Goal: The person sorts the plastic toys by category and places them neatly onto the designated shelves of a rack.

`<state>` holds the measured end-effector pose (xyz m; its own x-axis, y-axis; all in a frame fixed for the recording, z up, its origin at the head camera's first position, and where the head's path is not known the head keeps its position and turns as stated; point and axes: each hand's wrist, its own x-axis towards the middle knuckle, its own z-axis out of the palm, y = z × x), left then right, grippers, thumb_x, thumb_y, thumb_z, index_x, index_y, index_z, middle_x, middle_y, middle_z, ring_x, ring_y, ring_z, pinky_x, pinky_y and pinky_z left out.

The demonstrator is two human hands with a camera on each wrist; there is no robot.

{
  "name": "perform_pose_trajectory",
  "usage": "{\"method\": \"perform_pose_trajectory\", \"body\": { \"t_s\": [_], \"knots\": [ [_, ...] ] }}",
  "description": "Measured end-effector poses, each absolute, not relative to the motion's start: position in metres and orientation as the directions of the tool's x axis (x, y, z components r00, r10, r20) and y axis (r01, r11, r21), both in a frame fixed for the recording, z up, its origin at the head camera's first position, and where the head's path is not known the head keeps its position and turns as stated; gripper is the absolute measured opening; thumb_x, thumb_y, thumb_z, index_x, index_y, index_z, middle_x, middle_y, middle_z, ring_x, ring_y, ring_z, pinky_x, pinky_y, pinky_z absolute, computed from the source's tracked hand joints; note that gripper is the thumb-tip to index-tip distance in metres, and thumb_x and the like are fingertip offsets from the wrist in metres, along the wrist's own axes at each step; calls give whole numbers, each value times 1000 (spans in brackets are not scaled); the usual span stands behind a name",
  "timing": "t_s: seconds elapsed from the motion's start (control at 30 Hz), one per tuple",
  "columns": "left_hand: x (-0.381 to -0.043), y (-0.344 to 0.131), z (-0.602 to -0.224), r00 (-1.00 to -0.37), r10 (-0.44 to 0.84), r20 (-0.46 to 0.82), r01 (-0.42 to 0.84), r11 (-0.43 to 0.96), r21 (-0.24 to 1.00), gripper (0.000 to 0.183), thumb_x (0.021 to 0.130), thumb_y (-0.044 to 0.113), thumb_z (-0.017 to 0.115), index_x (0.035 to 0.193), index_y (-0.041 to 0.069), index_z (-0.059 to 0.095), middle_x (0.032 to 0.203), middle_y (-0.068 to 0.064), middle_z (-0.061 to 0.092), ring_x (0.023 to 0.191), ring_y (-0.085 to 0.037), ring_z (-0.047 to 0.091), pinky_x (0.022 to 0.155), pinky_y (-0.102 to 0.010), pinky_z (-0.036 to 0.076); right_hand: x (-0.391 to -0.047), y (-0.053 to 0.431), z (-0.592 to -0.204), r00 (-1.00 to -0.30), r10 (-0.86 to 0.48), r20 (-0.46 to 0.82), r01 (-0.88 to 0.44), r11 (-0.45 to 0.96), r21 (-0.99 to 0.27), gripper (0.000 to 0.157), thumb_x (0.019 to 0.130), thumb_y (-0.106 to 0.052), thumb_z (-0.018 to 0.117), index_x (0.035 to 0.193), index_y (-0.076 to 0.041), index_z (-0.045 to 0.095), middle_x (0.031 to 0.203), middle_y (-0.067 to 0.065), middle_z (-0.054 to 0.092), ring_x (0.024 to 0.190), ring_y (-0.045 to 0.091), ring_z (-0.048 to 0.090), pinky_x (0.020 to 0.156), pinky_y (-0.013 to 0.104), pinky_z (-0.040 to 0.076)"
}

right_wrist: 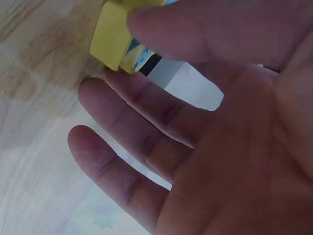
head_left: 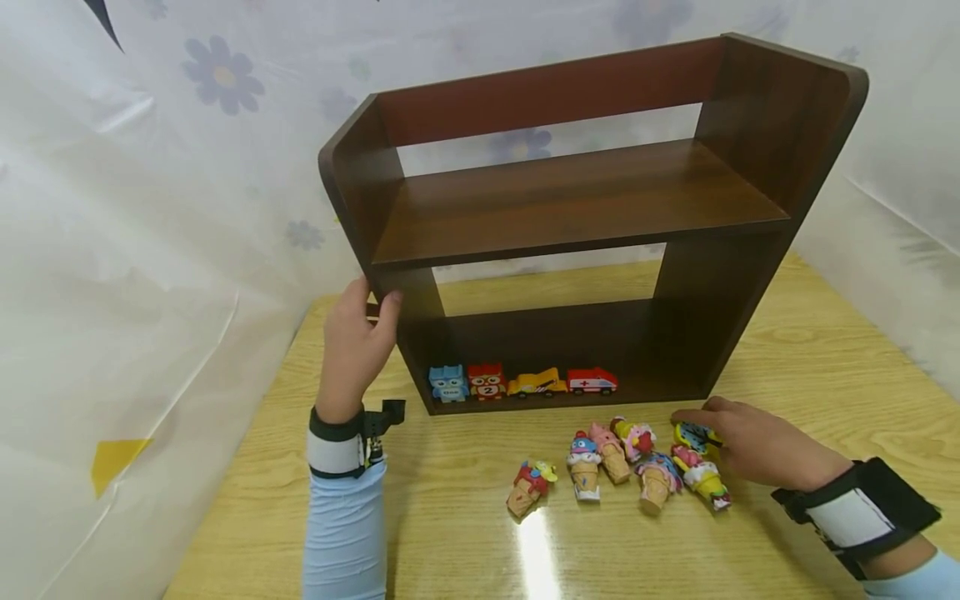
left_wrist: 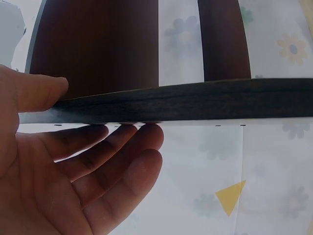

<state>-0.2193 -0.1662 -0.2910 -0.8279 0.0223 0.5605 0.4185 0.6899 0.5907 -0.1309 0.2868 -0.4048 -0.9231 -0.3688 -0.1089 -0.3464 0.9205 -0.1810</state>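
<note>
My left hand [head_left: 356,346] holds the left side panel of a dark brown wooden shelf [head_left: 577,204]. In the left wrist view the thumb lies on one face of the panel [left_wrist: 205,100] and the fingertips touch the other. At the shelf's front right corner, my right hand [head_left: 768,442] pinches a small yellow and blue toy block [right_wrist: 110,36] between thumb and index finger, its other fingers fairly straight. Part of that block is hidden by the hand. Right beside it lies an ice-cream-cone toy [head_left: 703,479] with a pink and white top.
On the bottom shelf stand a blue owl block [head_left: 449,384], a red owl block [head_left: 487,382], a yellow truck [head_left: 537,383] and a red-and-white ambulance [head_left: 592,382]. Several more ice-cream-cone toys [head_left: 585,467] lie before the shelf on the wooden table [head_left: 450,542].
</note>
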Motion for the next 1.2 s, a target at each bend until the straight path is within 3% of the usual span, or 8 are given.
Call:
{"method": "perform_pose_trajectory", "body": {
  "t_s": [0.17,0.33,0.63,0.87,1.2],
  "knots": [
    [-219,-166,-291,-831,20,557,415,689,595,35,99,26,55,125,2,59,118,-17,66,97,-33,67,82,-48,59,-131,286,-406,-925,-363,-114,-340,923,-183,57,73,6,67,125,-16,65,102,15,64,75,17,52,61,31,49],
    [-219,-166,-291,-827,18,562,416,692,590,34,99,26,55,124,2,59,118,-17,66,97,-33,67,82,-49,59,-130,284,-404,-927,-360,-106,-335,920,-203,50,77,4,71,123,-15,64,98,11,63,74,15,51,62,31,49],
    [-220,-166,-292,-819,25,573,429,690,583,35,99,25,55,124,1,59,117,-17,67,97,-33,68,82,-49,59,-125,285,-405,-936,-347,-53,-324,911,-257,49,78,7,71,122,-12,61,109,16,67,89,26,65,76,50,58],
    [-220,-166,-291,-819,24,573,429,689,584,35,99,25,55,124,1,59,117,-17,67,96,-34,68,81,-49,60,-123,288,-411,-944,-331,-2,-318,909,-268,50,76,4,70,123,-8,58,113,18,69,100,33,68,83,56,56],
    [-221,-166,-293,-802,25,597,441,698,564,35,99,26,54,123,2,60,115,-17,68,94,-33,68,80,-48,60,-117,294,-409,-950,-311,23,-305,911,-277,54,71,2,76,119,-9,55,99,8,71,82,16,64,69,41,57]
  ]
}}
